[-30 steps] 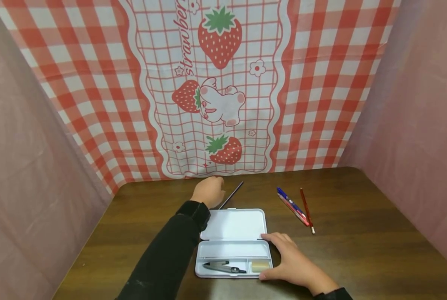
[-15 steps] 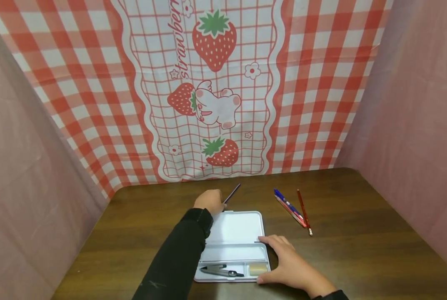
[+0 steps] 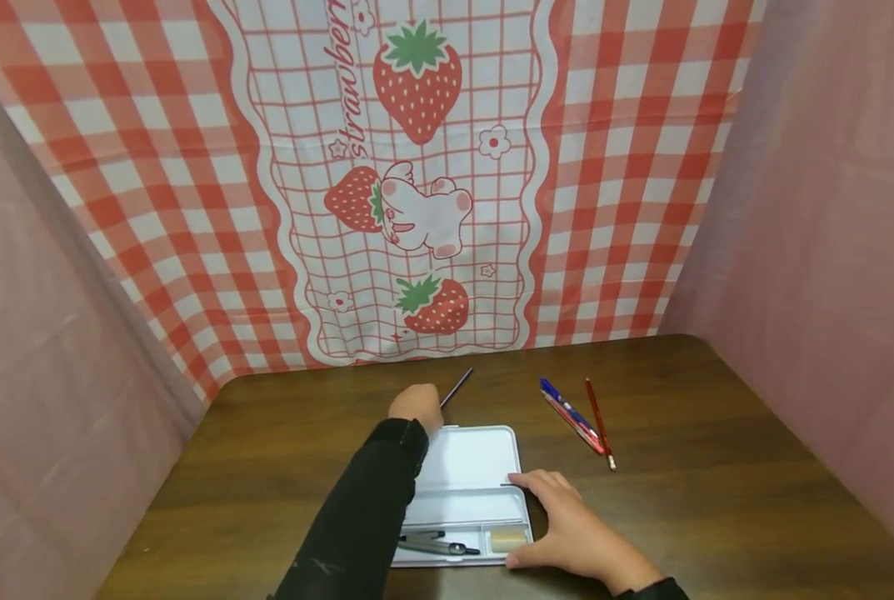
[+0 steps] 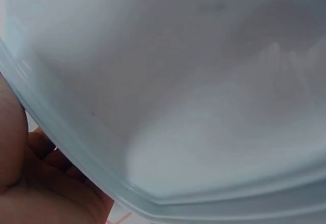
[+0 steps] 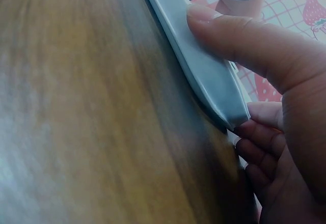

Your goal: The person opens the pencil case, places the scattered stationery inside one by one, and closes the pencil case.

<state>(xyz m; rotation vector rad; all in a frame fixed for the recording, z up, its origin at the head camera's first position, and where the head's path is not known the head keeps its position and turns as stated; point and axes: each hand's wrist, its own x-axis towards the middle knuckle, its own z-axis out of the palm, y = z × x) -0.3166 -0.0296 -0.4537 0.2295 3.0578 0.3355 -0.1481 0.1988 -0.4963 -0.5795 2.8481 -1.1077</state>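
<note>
The white case (image 3: pixel 472 506) is gripped by the right hand (image 3: pixel 571 529), its lid (image 3: pixel 480 456) touched by the left hand (image 3: pixel 417 406) — grip unclear — on a wooden table (image 3: pixel 716 475), checked cloth (image 3: pixel 634 167) hung behind.

brown table (image 3: pixel 716 475) holds case (image 3: pixel 471 506), pens (image 3: pixel 571 408), pencil (image 3: pixel 600 423)

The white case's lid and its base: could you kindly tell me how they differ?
The lid shows a plain, undivided inside, whereas the base has compartments holding a compass and a beige block. The left hand is at the lid's far left corner; the right hand grips the base's right side. Both are white.
</note>
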